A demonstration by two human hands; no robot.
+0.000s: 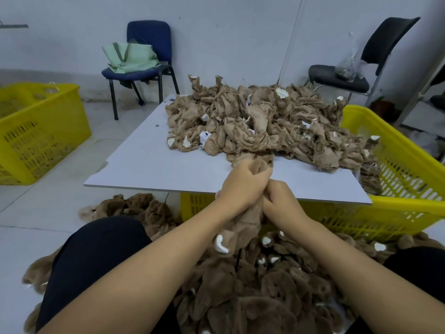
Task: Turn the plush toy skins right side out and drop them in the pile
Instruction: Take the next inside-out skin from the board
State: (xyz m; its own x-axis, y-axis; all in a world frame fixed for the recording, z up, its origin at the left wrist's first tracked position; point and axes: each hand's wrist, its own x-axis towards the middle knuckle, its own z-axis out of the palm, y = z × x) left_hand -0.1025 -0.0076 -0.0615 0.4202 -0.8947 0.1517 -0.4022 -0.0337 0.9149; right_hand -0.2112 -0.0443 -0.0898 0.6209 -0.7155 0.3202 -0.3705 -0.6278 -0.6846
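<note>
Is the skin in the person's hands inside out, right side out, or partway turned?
Partway: the skin shows flat backing between the left hand and right hand, with fluffy fur below.

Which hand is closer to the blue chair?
Left. The left hand grips the toy skin on the side toward the blue chair, far back left. The right hand grips it too, on the side away.

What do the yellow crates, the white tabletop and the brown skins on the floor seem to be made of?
Yellow slotted crates: moulded plastic, by the slightly glossy lattice walls. Flat white tabletop: probably laminated board, smooth, matte and thin-edged. Fuzzy brown skins on the floor: plush synthetic fur, soft pile showing.
</note>
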